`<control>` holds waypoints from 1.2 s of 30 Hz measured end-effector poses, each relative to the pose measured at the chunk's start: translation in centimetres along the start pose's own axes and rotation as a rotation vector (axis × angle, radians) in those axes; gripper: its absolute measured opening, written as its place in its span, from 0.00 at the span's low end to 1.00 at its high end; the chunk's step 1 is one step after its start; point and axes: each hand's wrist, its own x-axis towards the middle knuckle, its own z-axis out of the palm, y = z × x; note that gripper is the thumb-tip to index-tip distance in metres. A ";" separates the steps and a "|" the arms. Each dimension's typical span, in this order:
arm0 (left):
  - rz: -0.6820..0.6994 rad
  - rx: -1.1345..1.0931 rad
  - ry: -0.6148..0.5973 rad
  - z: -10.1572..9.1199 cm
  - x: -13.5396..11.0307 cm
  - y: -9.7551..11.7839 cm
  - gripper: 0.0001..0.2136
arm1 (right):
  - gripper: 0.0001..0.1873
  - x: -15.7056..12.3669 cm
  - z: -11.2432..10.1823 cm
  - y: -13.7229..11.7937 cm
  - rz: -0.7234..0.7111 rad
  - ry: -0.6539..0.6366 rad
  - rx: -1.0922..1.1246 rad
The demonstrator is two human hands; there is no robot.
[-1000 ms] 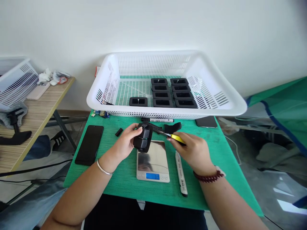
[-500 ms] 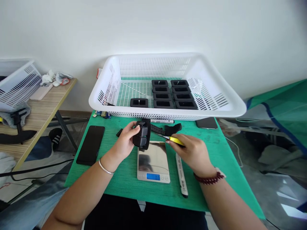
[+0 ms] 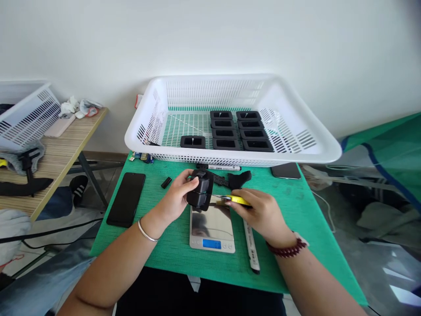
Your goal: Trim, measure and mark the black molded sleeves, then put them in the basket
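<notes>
My left hand (image 3: 174, 197) is closed around a black flanged plastic part (image 3: 197, 193), held tilted above the top edge of a small digital scale (image 3: 212, 230). In my right hand (image 3: 265, 213) is a yellow utility knife (image 3: 240, 200), its blade pointing left at the part's flange. Whether the blade touches the part I cannot tell. A white marker pen (image 3: 251, 252) lies below my right hand. Behind the hands are a second white marker (image 3: 225, 167), a black tool with a dark cloth-like piece (image 3: 239, 179), and a small black block (image 3: 166, 182).
A white plastic basket (image 3: 230, 155) with several black rectangular frames (image 3: 225, 133) stands at the back of the green-covered table (image 3: 158, 259). One phone (image 3: 126, 199) lies left, another (image 3: 286, 170) back right. At far left is a wooden table (image 3: 75, 131); another person's gloved hand (image 3: 15, 226) shows there.
The black part has turned slightly and moved a little right and down. My right hand has lowered slightly, bringing the knife blade closer to the part's flange.
</notes>
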 end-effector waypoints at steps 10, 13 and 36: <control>0.029 -0.077 0.115 -0.2 0.6 0.2 0.13 | 0.13 -0.1 -0.3 0.2 -0.037 0.000 0.033; 0.044 -0.088 0.130 -0.1 0.7 0.4 0.13 | 0.15 -0.1 -0.1 0.2 -0.080 -0.050 0.029; 0.088 -0.350 0.204 0.0 0.8 0.4 0.06 | 0.14 -0.2 0.2 0.1 0.053 -0.015 -0.078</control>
